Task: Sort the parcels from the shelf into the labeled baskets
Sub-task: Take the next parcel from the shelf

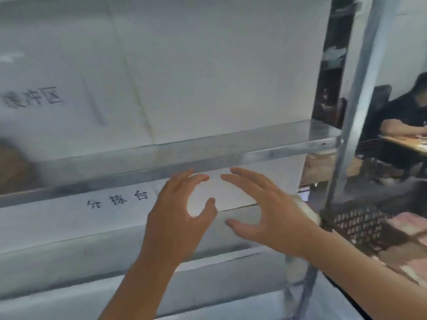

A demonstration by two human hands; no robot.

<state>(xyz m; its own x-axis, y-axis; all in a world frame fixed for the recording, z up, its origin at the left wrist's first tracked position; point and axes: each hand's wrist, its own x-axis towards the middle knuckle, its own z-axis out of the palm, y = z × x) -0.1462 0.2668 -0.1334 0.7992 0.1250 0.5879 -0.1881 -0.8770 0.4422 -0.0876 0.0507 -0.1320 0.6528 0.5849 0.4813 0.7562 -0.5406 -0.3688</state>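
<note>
A metal shelf (pixel 242 144) filled nearly the whole scene, its levels backed or lined with white sheets, one carrying blurred black characters at nine o'clock (pixel 32 98) and a lower one a second printed label (pixel 116 199) just left of the hands. At three o'clock, beyond the shelf's upright post (pixel 360 88), a seated person in dark clothes (pixel 402 118) leaned on a wooden counter (pixel 406 146). Below that, toward four o'clock, stood a dark mesh basket (pixel 360 227) with something pink (pixel 413 225) in it; I could not tell whether it was a parcel. A brown blur (pixel 13 172) sat at the nine o'clock edge of the shelf, too smeared to name. The left hand (pixel 178 218) and right hand (pixel 272 215) were raised before the labelled level, each grip loose and holding nothing, fingers gently curved, fingertips near but apart.
</note>
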